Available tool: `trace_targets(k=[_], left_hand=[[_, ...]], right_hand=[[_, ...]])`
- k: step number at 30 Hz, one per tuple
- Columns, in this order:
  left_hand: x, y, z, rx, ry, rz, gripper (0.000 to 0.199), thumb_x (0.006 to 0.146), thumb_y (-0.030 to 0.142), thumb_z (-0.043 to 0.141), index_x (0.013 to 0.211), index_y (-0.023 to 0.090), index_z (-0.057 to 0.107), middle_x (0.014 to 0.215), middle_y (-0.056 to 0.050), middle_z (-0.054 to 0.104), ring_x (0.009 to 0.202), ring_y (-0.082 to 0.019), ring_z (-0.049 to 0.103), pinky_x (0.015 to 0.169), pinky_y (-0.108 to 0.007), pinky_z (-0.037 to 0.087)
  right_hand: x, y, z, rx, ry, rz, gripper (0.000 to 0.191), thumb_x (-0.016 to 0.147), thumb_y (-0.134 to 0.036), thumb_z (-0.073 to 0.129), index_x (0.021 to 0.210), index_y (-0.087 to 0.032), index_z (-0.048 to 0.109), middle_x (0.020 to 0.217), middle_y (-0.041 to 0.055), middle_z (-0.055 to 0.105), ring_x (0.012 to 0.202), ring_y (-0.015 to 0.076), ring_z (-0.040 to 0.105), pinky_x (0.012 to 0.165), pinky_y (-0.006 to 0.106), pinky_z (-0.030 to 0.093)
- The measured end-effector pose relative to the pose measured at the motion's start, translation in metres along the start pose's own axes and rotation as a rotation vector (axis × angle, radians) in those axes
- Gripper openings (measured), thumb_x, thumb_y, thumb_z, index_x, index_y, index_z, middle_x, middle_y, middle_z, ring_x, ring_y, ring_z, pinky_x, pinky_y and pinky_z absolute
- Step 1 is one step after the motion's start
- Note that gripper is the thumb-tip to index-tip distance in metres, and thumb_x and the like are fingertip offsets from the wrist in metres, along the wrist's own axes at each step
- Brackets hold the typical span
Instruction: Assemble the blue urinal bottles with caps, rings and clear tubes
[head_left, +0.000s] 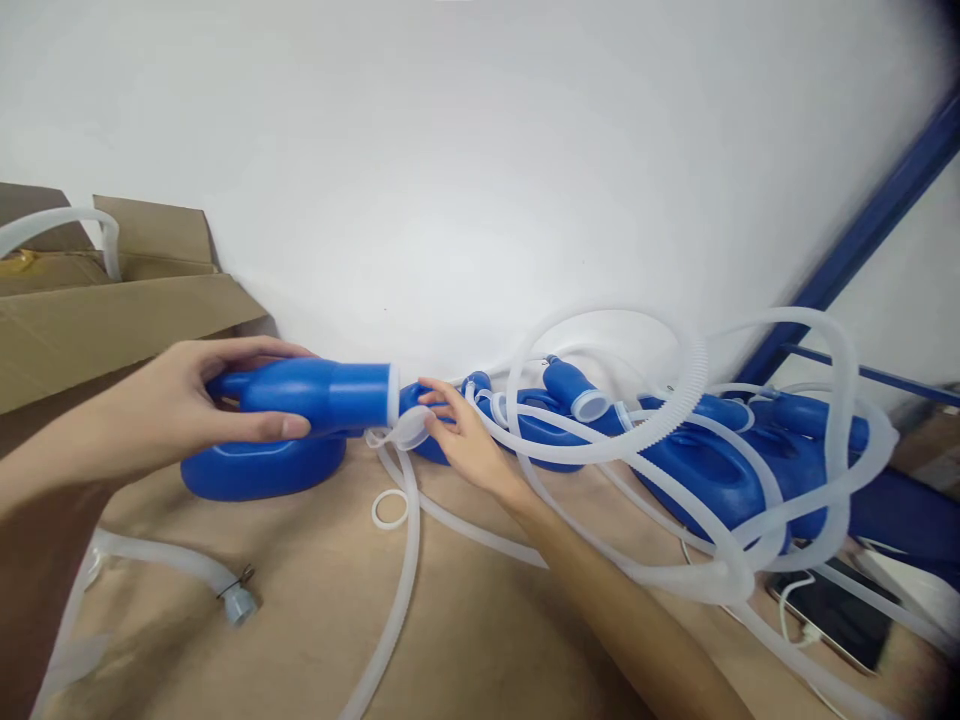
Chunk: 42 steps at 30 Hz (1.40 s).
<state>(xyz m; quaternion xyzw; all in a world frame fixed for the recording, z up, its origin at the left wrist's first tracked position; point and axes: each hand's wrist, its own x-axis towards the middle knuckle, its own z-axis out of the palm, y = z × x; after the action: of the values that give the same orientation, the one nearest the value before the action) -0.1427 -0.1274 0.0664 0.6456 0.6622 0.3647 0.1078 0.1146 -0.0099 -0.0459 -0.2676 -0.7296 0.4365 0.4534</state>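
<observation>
My left hand (217, 395) is wrapped around a blue plastic bottle neck (322, 392) with a white rim, held sideways with its mouth to the right. Below it stands a blue plastic bottle (262, 468); whether the two are joined is hidden by my hand. A translucent white cap (411, 428) hangs by the rim. My right hand (465, 435) reaches in from the right, its fingers apart and its thumb at the cap's edge. Just beneath, a white ring (390, 509) lies on the brown surface.
Several blue bottles (697, 480) with white-rimmed necks stand to the right, under looped translucent hoses (675, 400). A phone (836, 610) with a white cable lies at lower right. Cardboard boxes (135, 310) stand at left. Lower left, a hose ends in a grey fitting (240, 604).
</observation>
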Motion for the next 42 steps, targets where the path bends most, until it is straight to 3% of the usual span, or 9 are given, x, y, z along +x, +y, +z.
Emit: trace_targets(k=[3,6,15,21,25,30,36,39,42], left_hand=[[0.002,0.003,0.012,0.0,-0.075,0.016,0.081,0.051,0.07,0.086,0.118,0.025,0.076,0.106,-0.002,0.079,0.093,-0.028,0.074,0.07,-0.03,0.064],[0.0,0.007,0.02,-0.034,-0.094,0.044,0.076,0.055,0.069,0.086,0.118,0.027,0.076,0.102,-0.001,0.079,0.088,-0.026,0.074,0.068,-0.028,0.064],[-0.003,0.011,0.028,-0.096,-0.11,0.021,0.073,0.055,0.068,0.084,0.116,0.029,0.077,0.1,0.0,0.079,0.084,-0.026,0.074,0.069,-0.03,0.065],[-0.004,0.016,0.022,-0.108,-0.137,-0.025,0.071,0.045,0.064,0.087,0.108,0.032,0.08,0.1,0.0,0.08,0.088,-0.031,0.075,0.071,-0.035,0.066],[-0.003,0.012,0.014,-0.159,-0.159,-0.1,0.074,0.041,0.063,0.085,0.109,0.033,0.081,0.105,-0.001,0.08,0.095,-0.034,0.075,0.071,-0.036,0.067],[0.003,-0.007,0.005,0.037,-0.102,-0.066,0.084,0.048,0.072,0.083,0.121,0.033,0.076,0.11,0.0,0.079,0.101,-0.033,0.074,0.073,-0.033,0.066],[0.004,-0.013,0.005,0.333,-0.133,-0.017,0.087,0.048,0.084,0.076,0.121,0.035,0.077,0.11,0.001,0.079,0.1,-0.032,0.074,0.081,-0.037,0.063],[0.003,-0.006,0.01,0.368,-0.195,-0.022,0.086,0.05,0.083,0.074,0.122,0.036,0.077,0.104,0.002,0.08,0.095,-0.031,0.074,0.08,-0.036,0.061],[0.002,-0.002,0.012,0.371,-0.225,-0.018,0.087,0.052,0.083,0.074,0.124,0.036,0.076,0.095,0.002,0.079,0.085,-0.029,0.073,0.075,-0.034,0.059]], right_hand=[[-0.009,-0.022,0.0,-0.229,-0.087,-0.221,0.032,0.09,-0.011,0.056,0.116,-0.021,0.073,0.129,0.0082,0.068,0.124,0.0225,0.062,0.112,0.041,0.047],[-0.018,-0.043,0.001,-0.338,-0.216,-0.164,0.018,0.097,-0.029,0.064,0.105,-0.019,0.077,0.106,0.0064,0.076,0.102,0.0237,0.071,0.095,0.038,0.054],[-0.021,-0.039,0.003,-0.725,-0.129,-0.494,0.037,0.089,-0.056,0.077,0.104,-0.022,0.08,0.112,0.0089,0.08,0.12,0.0318,0.067,0.121,0.055,0.029],[-0.02,-0.038,-0.005,-0.422,-0.37,-0.391,0.025,0.104,-0.036,0.062,0.114,-0.019,0.077,0.122,0.009,0.077,0.115,0.0252,0.071,0.103,0.038,0.052],[-0.015,-0.03,-0.01,-0.14,-0.515,-0.259,0.027,0.107,-0.03,0.054,0.1,-0.018,0.077,0.103,0.0046,0.08,0.096,0.0191,0.075,0.091,0.031,0.056],[-0.014,-0.002,0.016,-0.285,-0.364,-0.3,0.028,0.108,-0.03,0.053,0.103,-0.017,0.077,0.109,0.0062,0.079,0.105,0.0195,0.071,0.102,0.034,0.051],[-0.026,0.019,0.032,-0.69,-0.578,-0.39,0.046,0.098,-0.04,0.071,0.14,-0.021,0.066,0.146,0.0111,0.064,0.142,0.0315,0.048,0.12,0.048,0.036],[-0.025,0.012,0.026,-0.535,-0.524,-0.228,0.043,0.089,-0.049,0.079,0.123,-0.023,0.073,0.132,0.009,0.072,0.125,0.0295,0.062,0.109,0.044,0.047],[-0.019,-0.004,0.019,-0.19,-0.315,-0.043,0.04,0.084,-0.049,0.082,0.108,-0.019,0.071,0.105,0.0054,0.077,0.097,0.0221,0.072,0.089,0.036,0.055]])
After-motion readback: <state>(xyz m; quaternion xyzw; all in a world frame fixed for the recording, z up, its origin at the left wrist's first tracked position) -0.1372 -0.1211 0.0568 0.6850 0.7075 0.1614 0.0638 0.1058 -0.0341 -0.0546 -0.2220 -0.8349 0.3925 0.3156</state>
